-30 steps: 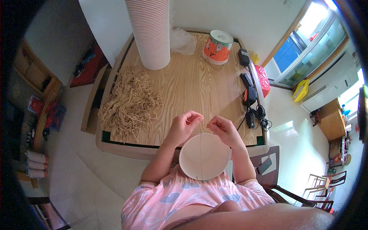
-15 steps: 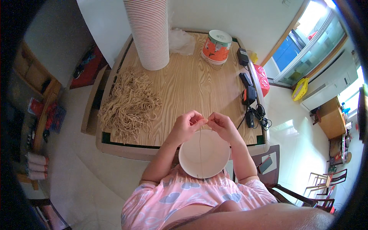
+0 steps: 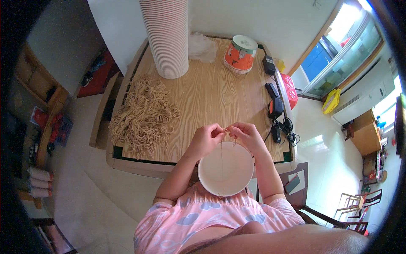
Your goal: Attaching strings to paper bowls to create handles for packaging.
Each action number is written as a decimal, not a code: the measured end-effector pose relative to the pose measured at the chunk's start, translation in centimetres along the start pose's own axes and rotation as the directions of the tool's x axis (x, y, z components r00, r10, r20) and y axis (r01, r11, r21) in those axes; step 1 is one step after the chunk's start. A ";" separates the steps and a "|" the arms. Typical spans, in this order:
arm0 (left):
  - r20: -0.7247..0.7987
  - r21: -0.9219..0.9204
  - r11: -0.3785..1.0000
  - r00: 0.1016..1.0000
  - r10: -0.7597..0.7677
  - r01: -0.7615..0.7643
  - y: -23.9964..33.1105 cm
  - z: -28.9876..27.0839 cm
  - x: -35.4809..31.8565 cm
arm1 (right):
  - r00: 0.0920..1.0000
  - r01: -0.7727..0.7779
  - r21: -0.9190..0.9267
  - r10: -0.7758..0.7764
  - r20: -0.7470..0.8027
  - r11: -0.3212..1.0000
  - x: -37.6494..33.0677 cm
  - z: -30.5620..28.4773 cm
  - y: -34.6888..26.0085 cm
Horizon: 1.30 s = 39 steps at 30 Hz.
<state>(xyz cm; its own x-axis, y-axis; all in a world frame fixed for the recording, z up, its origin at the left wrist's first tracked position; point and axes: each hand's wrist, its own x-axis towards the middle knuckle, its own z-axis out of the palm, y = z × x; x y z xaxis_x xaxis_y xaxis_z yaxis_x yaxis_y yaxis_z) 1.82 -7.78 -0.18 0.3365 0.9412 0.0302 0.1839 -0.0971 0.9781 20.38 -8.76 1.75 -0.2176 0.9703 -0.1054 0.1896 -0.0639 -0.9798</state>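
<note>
A white paper bucket (image 3: pixel 237 173) rests in my lap against the table's front edge, its open mouth facing up. A thin beige string (image 3: pixel 222 163) runs across the mouth from the near rim to the far rim. Just beyond that far rim, my left hand (image 3: pixel 208 137) pinches the string between thumb and forefinger. Beside it, almost touching, my right hand (image 3: pixel 246 134) pinches the same string, and a short loose bit hangs below its fingers. The exact crossing of string at the fingertips is too small to make out.
A heap of beige strings (image 3: pixel 144 116) lies on the table's left, behind it a tall stack of white paper buckets (image 3: pixel 167 42). An orange-and-green printed bucket stack (image 3: pixel 240 55) stands at the back, near a clear plastic bag (image 3: pixel 201 47). Black adapters and cables (image 3: pixel 277 108) line the right edge.
My fingertips have drawn slightly apart, and a bit of string now hangs below the right fingers. The bucket has barely shifted.
</note>
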 end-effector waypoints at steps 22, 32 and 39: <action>-0.180 0.247 0.943 0.945 0.271 -0.223 1.5 -0.5 -0.3 | 0.989 0.031 -0.020 -0.028 0.145 0.999 1.3 -1.5 2.5; -0.137 0.335 0.928 0.966 0.218 -0.162 1.2 -2.4 -0.2 | 0.997 -0.044 0.061 0.040 0.064 0.997 -0.5 -1.7 2.6; 0.238 0.225 0.965 0.968 0.083 -0.138 0.0 -0.9 2.3 | 0.998 -0.052 -0.046 0.054 0.029 0.998 -0.9 -0.8 1.5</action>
<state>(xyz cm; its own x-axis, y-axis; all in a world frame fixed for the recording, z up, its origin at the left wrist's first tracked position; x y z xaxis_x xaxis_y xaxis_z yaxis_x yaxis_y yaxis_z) 1.80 -5.33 0.10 0.5610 0.8256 0.0614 0.3385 -0.2965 0.8930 21.58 -9.51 0.47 -0.2345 0.9584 -0.1626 0.2450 -0.1036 -0.9640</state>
